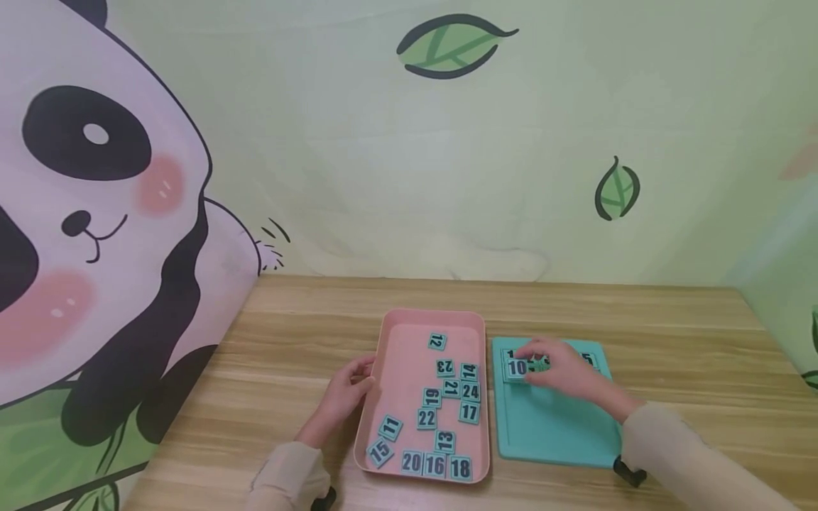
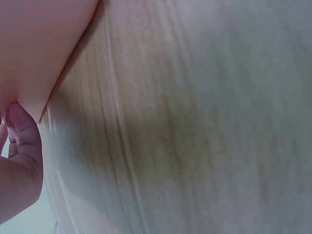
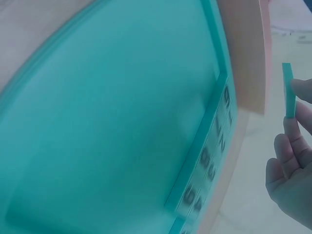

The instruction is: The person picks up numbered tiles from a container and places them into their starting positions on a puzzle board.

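Note:
A square tile marked 10 (image 1: 517, 367) is pinched between the thumb and fingertips of my right hand (image 1: 561, 367). It is held over the upper left of a teal tray (image 1: 556, 433). In the right wrist view, the tile (image 3: 289, 92) shows edge-on, apart from the tray. Number tiles (image 3: 204, 158) stand in two rows along that tray's far side, partly covered by my hand in the head view. My left hand (image 1: 348, 390) touches the left outer side of a pink tray (image 1: 399, 355); in the left wrist view its thumb (image 2: 22, 119) meets the wall.
Several loose number tiles (image 1: 451, 388) lie in the pink tray at various angles, mostly toward its right and near ends. Both trays sit side by side on a wooden table (image 1: 307, 319). Behind it hangs a green backdrop (image 1: 358, 177) with a panda and leaves.

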`<state>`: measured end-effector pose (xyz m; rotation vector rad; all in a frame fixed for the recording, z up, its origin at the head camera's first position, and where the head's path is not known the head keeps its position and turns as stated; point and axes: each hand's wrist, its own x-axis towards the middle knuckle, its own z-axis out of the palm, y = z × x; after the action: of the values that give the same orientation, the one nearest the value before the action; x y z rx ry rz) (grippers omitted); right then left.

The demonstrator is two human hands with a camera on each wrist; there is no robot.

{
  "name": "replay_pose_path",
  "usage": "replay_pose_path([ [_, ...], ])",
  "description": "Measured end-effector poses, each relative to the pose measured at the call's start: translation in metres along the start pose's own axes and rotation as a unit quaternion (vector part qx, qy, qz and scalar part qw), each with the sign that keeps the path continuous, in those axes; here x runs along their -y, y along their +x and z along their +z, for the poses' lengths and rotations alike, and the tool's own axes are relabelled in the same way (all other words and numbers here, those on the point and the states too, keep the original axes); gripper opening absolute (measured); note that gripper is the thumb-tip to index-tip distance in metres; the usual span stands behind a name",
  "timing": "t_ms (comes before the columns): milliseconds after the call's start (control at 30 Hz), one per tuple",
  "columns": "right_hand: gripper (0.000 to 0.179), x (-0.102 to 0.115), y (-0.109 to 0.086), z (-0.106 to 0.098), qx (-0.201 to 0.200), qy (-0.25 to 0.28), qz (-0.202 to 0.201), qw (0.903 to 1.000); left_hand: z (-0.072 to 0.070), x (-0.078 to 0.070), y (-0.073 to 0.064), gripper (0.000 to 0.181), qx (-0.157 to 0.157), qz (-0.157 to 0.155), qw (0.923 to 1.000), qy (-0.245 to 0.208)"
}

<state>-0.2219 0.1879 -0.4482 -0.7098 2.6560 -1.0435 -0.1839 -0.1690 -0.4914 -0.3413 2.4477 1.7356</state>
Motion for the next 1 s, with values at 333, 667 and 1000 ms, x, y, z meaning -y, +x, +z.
replay_pose_path([
  [333,0.032,-0.034,-0.019,-0.021,-0.03,-0.013,-0.001,0.9995,0.001,0.0,0.001,0.037,-0.006,-0.003,1.0,-0.003],
  [667,0.034,-0.057,-0.039,-0.032,-0.049,-0.039,0.016,0.9979,0.001,0.001,0.001,0.037,-0.002,0.003,1.0,-0.008],
  [1000,0.034,-0.073,-0.054,-0.036,-0.053,-0.061,0.036,0.9961,0.001,0.001,0.0,0.037,-0.004,-0.007,1.0,-0.003],
])
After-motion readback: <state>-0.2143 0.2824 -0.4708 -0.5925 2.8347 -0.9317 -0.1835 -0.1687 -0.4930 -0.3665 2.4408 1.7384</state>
